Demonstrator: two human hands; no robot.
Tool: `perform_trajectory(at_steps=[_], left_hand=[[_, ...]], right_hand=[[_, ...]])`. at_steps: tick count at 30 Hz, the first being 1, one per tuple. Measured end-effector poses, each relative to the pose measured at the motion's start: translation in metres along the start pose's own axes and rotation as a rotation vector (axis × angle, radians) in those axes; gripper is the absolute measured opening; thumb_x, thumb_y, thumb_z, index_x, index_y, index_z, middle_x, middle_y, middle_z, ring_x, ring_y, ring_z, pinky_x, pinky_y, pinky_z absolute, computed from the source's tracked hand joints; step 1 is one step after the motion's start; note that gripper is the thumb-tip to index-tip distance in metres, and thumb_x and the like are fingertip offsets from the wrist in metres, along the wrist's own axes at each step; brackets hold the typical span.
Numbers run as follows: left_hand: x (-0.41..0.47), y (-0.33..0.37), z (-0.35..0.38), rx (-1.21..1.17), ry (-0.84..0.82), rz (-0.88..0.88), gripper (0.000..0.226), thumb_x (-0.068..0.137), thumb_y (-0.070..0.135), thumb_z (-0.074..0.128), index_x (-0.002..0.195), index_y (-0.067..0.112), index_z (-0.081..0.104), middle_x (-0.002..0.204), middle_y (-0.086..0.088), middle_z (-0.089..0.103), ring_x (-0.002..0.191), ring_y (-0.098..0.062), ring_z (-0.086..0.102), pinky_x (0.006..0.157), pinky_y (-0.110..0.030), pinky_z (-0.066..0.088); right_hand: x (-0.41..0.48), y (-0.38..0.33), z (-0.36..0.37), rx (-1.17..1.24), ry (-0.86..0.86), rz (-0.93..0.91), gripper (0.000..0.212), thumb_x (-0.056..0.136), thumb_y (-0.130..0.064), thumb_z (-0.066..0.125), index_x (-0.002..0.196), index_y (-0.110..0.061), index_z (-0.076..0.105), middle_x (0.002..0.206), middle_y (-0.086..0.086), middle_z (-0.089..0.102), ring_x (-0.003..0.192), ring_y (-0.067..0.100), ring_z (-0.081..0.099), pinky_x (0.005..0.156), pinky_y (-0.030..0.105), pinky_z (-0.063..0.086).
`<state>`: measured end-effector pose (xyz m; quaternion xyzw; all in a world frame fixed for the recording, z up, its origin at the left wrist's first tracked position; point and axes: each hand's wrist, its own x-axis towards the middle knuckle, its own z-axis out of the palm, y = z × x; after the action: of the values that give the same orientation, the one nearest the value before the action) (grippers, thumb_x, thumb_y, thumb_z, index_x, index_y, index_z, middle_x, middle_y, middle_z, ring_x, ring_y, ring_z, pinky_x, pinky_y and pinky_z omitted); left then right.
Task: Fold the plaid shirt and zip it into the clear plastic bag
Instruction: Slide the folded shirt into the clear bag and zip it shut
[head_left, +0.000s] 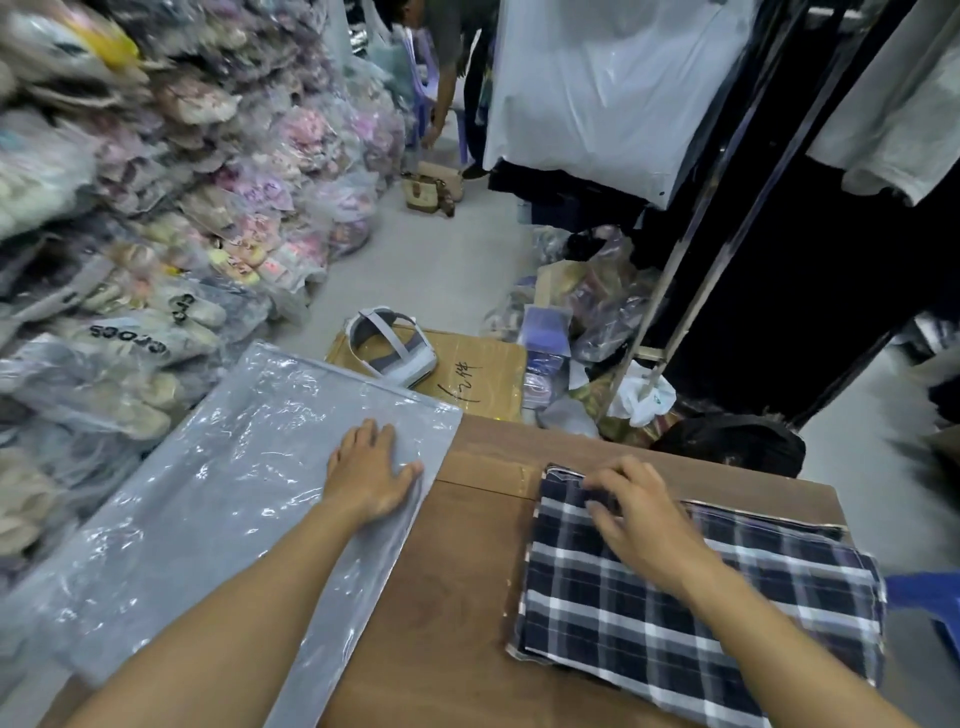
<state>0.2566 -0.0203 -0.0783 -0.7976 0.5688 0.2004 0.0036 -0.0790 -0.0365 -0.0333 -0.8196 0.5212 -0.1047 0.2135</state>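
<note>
A dark blue and white plaid shirt (691, 608) lies folded into a rectangle on the right half of the wooden table (457, 587). My right hand (634, 512) rests on its far left corner, fingers curled over the fabric edge. The clear plastic bag (208, 499) lies flat on the left, hanging over the table's left edge. My left hand (371, 475) presses palm down on the bag's near right edge, fingers spread. A strip of bare wood separates bag and shirt.
Bagged shoes and slippers (156, 218) are piled high on the left. Beyond the table lies a cardboard box (483, 374) with a grey headset (389, 343) on it. A clothes rack (727, 218) stands at right. A person (447, 67) bends over in the far aisle.
</note>
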Motion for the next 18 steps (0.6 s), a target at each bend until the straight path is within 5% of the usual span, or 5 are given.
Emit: perform_trajectory(at_steps=[5,11,15,17,18], left_hand=[[-0.026,0.003,0.005,-0.107,-0.017,0.119,0.081,0.083,0.057,0.058,0.151,0.021,0.032,0.163,-0.004,0.018,0.15,-0.025,0.013,0.121,-0.039,0.013],[-0.048,-0.001,0.015,-0.231,-0.063,0.223,0.076,0.071,0.049,0.07,0.139,0.02,0.051,0.153,0.0,0.035,0.143,-0.021,0.026,0.118,-0.032,0.023],[-0.045,0.004,0.015,-0.38,0.008,0.167,0.042,0.086,0.044,0.065,0.119,0.017,0.066,0.129,-0.001,0.057,0.127,-0.023,0.044,0.106,-0.031,0.037],[-0.04,0.012,0.01,-0.437,0.063,0.08,0.034,0.09,0.044,0.058,0.109,0.019,0.069,0.113,-0.001,0.066,0.115,-0.026,0.053,0.097,-0.036,0.045],[-0.037,0.017,0.006,-0.435,0.079,0.026,0.032,0.09,0.046,0.055,0.106,0.022,0.07,0.109,0.0,0.068,0.112,-0.026,0.056,0.094,-0.038,0.046]], right_hand=[[0.062,-0.055,0.034,0.113,-0.114,-0.056,0.022,0.093,-0.02,0.061,0.114,-0.015,0.067,0.113,0.004,0.058,0.112,0.024,0.05,0.099,0.038,0.042],[0.102,-0.098,0.068,0.185,-0.194,0.177,0.034,0.096,-0.026,0.055,0.125,-0.008,0.06,0.128,0.015,0.058,0.122,0.033,0.049,0.103,0.043,0.042],[0.1,-0.108,0.08,0.208,-0.218,0.303,0.022,0.095,-0.027,0.059,0.114,-0.019,0.064,0.115,0.008,0.066,0.11,0.031,0.06,0.094,0.04,0.048],[0.097,-0.109,0.083,0.205,-0.201,0.339,0.003,0.091,-0.026,0.062,0.09,-0.029,0.062,0.103,0.001,0.071,0.105,0.027,0.063,0.097,0.044,0.048],[0.094,-0.11,0.082,0.213,-0.195,0.351,0.013,0.089,-0.024,0.063,0.078,-0.03,0.058,0.094,-0.003,0.072,0.101,0.025,0.065,0.096,0.044,0.048]])
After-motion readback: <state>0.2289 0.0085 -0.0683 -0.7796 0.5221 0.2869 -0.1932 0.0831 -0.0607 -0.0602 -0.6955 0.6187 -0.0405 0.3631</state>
